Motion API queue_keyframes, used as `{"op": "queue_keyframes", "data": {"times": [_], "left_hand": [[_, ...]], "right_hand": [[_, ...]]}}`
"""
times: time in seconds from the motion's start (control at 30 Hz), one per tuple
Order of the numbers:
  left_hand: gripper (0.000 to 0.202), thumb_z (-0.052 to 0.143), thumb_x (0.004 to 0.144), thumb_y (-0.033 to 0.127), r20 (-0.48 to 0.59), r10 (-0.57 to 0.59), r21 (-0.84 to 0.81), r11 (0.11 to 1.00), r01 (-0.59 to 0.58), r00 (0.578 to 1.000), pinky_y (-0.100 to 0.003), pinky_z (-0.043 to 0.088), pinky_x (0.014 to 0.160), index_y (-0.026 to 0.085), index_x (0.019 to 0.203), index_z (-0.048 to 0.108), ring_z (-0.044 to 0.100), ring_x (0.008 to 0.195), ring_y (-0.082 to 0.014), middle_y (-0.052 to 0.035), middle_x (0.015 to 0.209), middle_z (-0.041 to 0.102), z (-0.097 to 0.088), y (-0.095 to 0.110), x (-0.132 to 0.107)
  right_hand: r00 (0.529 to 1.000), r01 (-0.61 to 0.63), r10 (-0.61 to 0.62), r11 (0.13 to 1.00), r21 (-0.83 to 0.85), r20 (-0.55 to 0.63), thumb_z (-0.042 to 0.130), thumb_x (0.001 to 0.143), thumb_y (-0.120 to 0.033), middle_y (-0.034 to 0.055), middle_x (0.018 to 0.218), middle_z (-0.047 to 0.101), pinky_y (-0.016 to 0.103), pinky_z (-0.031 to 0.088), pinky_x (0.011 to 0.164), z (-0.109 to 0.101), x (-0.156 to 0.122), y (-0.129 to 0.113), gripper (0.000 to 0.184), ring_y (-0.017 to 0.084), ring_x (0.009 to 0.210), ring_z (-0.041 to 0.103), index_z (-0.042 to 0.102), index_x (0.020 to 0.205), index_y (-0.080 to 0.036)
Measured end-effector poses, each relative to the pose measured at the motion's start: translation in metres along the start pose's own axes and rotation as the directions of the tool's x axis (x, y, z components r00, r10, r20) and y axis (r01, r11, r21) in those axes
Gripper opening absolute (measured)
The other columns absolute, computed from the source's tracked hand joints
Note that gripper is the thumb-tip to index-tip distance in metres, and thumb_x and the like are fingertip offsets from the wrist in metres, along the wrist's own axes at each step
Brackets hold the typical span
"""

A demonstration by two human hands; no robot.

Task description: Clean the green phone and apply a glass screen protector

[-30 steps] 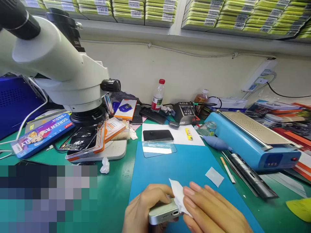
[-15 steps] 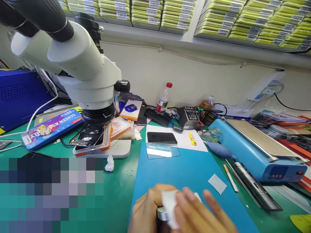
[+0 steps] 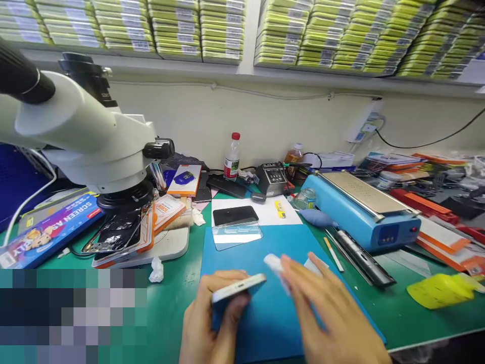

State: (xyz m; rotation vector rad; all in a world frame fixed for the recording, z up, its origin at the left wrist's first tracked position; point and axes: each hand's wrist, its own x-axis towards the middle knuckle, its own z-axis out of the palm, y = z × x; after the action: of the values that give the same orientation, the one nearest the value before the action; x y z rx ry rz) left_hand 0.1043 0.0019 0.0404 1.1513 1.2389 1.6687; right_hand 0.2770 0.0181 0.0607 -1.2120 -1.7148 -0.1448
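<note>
My left hand [image 3: 206, 323] is closed round a silver-edged phone [image 3: 237, 289], held tilted above the blue mat [image 3: 265, 242]. Blurred by motion, my right hand [image 3: 326, 313] sits just right of the phone. It pinches a small white wipe [image 3: 273, 263] at its fingertips. A clear glass screen protector [image 3: 237, 233] lies at the mat's far edge. Behind it a dark phone screen [image 3: 235, 215] rests on white paper.
A white microscope [image 3: 87, 131] stands at left over a broken phone [image 3: 117, 232]. A blue heating machine [image 3: 359, 210] lies at right, with tools [image 3: 359, 258] beside it. A bottle [image 3: 232, 156], a small station [image 3: 273, 179] and a yellow cloth [image 3: 439, 290] also sit on the green bench.
The phone has been lifted and tilted up in my left hand. My right hand with the wipe has come off it and moved right. The camera has swung upward and right.
</note>
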Motion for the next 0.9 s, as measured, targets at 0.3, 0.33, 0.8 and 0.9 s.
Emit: {"op": "queue_keyframes", "data": {"times": [0.3, 0.33, 0.8, 0.9], "left_hand": [[0.053, 0.09, 0.086, 0.054, -0.069, -0.359, -0.166, 0.924, 0.344, 0.931, -0.019, 0.057, 0.062, 0.026, 0.127, 0.071, 0.073, 0.078, -0.0162, 0.0009, 0.096, 0.079, -0.041, 0.015, 0.048], [0.05, 0.088, 0.09, 0.049, -0.066, -0.393, -0.204, 0.905, 0.373, 0.917, -0.021, 0.06, 0.066, 0.027, 0.131, 0.071, 0.077, 0.086, -0.0178, -0.0008, 0.106, 0.081, -0.042, 0.017, 0.05], [0.056, 0.052, 0.11, 0.027, 0.011, -0.566, -0.507, 0.707, 0.493, 0.824, -0.053, 0.063, 0.103, 0.033, 0.165, 0.044, 0.076, 0.128, -0.0305, -0.0146, 0.146, 0.074, -0.021, 0.021, 0.03], [0.058, 0.059, 0.106, 0.038, 0.028, -0.56, -0.512, 0.704, 0.493, 0.828, -0.049, 0.063, 0.104, 0.035, 0.163, 0.05, 0.073, 0.132, -0.0304, -0.0113, 0.149, 0.072, -0.023, 0.021, 0.023]], "right_hand": [[0.847, -0.532, 0.527, 0.838, 0.119, 0.076, 0.072, 0.091, -0.07, 0.0003, 0.09, 0.083, 0.022, 0.065, 0.071, -0.008, -0.018, 0.052, 0.044, 0.022, 0.077, 0.081, 0.087, 0.091, -0.029], [0.838, -0.545, 0.537, 0.827, 0.133, 0.095, 0.072, 0.09, -0.071, 0.0005, 0.09, 0.083, 0.022, 0.065, 0.071, -0.006, -0.019, 0.054, 0.045, 0.022, 0.076, 0.081, 0.087, 0.089, -0.029], [0.806, -0.592, 0.569, 0.777, 0.214, 0.164, 0.068, 0.092, -0.071, 0.0004, 0.098, 0.084, 0.022, 0.063, 0.074, -0.003, -0.023, 0.058, 0.044, 0.021, 0.085, 0.08, 0.086, 0.094, -0.031], [0.802, -0.598, 0.571, 0.772, 0.215, 0.176, 0.07, 0.091, -0.069, -0.0001, 0.095, 0.083, 0.021, 0.062, 0.071, -0.004, -0.021, 0.057, 0.041, 0.019, 0.08, 0.079, 0.086, 0.093, -0.031]]}}
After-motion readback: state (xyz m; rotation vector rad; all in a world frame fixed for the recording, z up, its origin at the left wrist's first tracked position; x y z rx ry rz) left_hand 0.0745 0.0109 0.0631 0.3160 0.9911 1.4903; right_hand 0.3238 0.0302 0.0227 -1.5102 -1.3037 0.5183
